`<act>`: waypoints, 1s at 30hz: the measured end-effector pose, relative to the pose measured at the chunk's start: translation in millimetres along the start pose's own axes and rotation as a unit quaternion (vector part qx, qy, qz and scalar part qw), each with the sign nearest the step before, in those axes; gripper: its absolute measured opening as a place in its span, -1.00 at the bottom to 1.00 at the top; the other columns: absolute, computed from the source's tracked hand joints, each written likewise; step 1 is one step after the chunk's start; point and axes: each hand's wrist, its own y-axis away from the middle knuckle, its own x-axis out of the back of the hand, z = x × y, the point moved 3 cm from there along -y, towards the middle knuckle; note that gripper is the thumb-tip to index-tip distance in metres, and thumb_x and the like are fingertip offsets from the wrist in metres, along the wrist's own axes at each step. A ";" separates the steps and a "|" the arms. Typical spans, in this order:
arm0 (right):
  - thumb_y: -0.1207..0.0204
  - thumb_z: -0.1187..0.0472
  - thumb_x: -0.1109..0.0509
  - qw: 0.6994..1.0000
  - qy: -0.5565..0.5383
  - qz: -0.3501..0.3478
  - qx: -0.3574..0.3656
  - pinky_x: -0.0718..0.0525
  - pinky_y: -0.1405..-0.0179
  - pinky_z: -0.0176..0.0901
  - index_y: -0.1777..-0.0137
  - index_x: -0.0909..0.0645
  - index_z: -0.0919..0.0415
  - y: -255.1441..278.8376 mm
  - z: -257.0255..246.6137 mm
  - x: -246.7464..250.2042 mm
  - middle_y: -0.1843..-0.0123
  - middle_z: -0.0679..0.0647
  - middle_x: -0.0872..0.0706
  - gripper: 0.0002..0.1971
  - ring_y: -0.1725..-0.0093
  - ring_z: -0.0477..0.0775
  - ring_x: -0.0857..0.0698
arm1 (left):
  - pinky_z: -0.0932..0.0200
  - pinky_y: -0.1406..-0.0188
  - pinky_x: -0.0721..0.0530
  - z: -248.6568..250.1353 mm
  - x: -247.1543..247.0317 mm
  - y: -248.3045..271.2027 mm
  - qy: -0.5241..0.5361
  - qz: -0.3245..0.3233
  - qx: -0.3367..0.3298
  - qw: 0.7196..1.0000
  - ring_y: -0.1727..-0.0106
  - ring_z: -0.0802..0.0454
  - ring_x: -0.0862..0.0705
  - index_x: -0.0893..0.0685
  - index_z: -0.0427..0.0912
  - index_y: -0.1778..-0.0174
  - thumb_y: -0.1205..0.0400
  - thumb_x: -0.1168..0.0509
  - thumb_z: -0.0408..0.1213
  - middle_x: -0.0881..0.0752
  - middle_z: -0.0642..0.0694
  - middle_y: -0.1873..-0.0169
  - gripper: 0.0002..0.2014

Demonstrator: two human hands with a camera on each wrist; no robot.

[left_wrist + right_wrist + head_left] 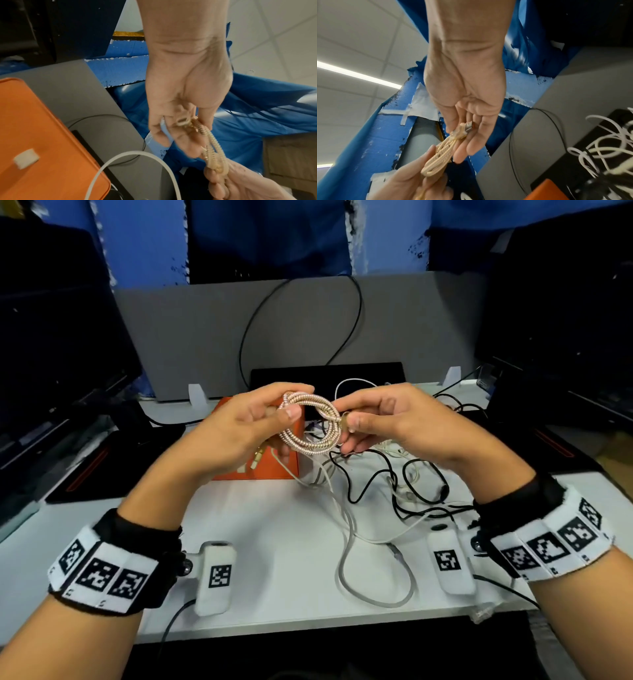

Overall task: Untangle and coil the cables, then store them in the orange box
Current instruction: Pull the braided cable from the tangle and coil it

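Observation:
Both hands hold a rose-gold braided cable (310, 424) wound into a small coil above the desk. My left hand (270, 419) grips the coil's left side between thumb and fingers. My right hand (352, 422) pinches the right side, where the USB plug (468, 126) lies against its fingers. The coil (212, 148) (441, 155) runs between the two hands in both wrist views. The orange box (274, 463) (34, 128) sits shut on the desk under the left hand. A tangle of white and black cables (394, 484) lies on the desk to the right.
A grey partition (205, 337) stands behind the desk with a black cable (356, 313) hanging over it. Dark monitors flank both sides. A black pad (329, 374) lies behind the box. White marker blocks (215, 573) (448, 563) hang below my wrists.

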 end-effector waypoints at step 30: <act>-0.64 -0.44 -0.18 0.940 0.260 -0.177 -0.130 -0.60 -0.38 -0.11 -0.37 -0.75 0.03 -136.7 9.4 -56.1 -0.35 -0.04 -0.77 -0.35 -0.34 -0.01 -0.73 | 0.00 -0.02 -0.67 -151.2 115.4 -82.6 -0.323 0.219 0.200 0.899 -0.08 -0.19 -0.72 -0.64 -0.15 -0.05 -0.69 -0.23 -0.23 -0.76 -0.21 -0.06 -0.88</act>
